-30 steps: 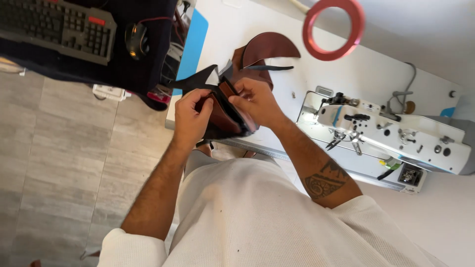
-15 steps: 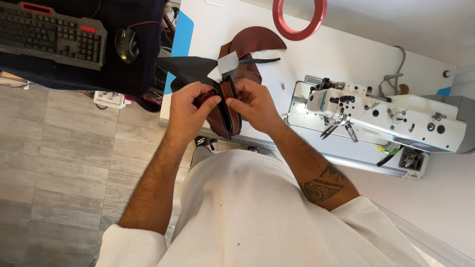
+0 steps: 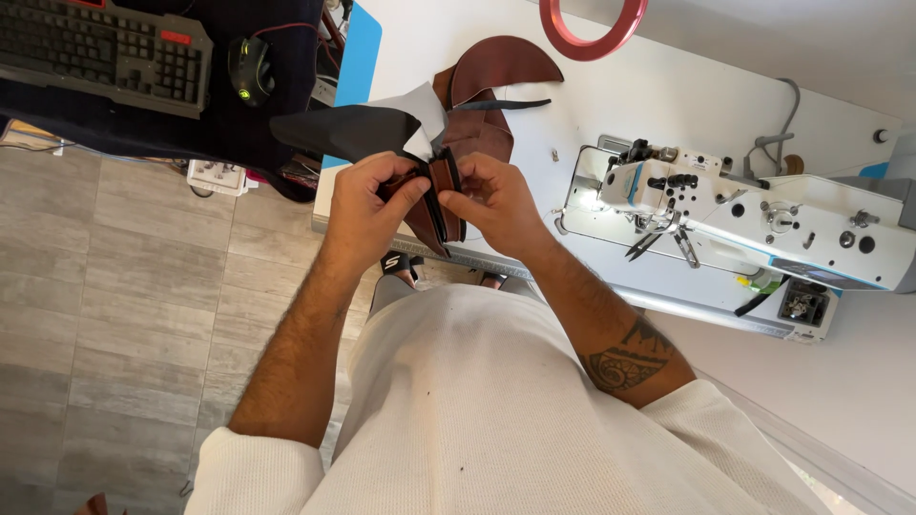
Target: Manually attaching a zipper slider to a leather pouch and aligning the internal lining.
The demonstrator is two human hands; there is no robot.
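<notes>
Both my hands hold a small folded brown leather piece (image 3: pixel 444 195) with a dark edge, just over the near edge of the white table (image 3: pixel 611 105). My left hand (image 3: pixel 367 205) pinches its left side, my right hand (image 3: pixel 491 200) pinches its right side. A black sheet (image 3: pixel 343 129) and a white paper (image 3: pixel 420 110) stick out behind my left hand. More brown leather pieces (image 3: pixel 496 76) lie on the table behind my hands.
A white sewing machine (image 3: pixel 754 215) stands on the table to the right. A red ring (image 3: pixel 592 24) lies at the table's far edge. A keyboard (image 3: pixel 105 48) and mouse (image 3: pixel 250 69) sit on a dark desk at left. Grey tiled floor (image 3: pixel 124 315) lies below.
My hands have shifted a little left and nearer to me with the leather piece. The fingers have worked along its edge, and the piece now stands more upright between them.
</notes>
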